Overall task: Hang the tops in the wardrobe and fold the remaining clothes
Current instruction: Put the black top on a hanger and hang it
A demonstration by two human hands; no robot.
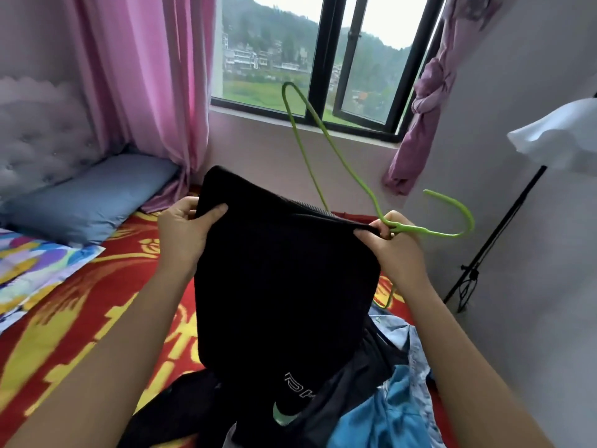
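Left grip: pinching the upper left edge of the black top, thumb on the front and fingers curled behind the cloth.
Right grip: from my screen it's pinched on the top's upper right edge, and the neck of the green hanger sits in those same fingers.
Black top: held up between both grips over the bed, upper edge pulled fairly taut, and the rest hangs down to the clothes pile.
Hanger: hook sticks out to the right of the right grip, and the thin body loops up and away toward the window. It isn't inside the top as far as I can see.
Green bit under the right wrist: can't tell if it's part of this hanger or another one.
Clothes pile: a blue garment and dark garments are heaped on the near end of the bed, under the top's lower edge.
Lettering: white letters show low on the black cloth, but I can't tell which garment they're on.
Bed: red and yellow cover, with a blue pillow at the far left by the pink curtain.
Right side: white lamp shade on a black stand against the wall.
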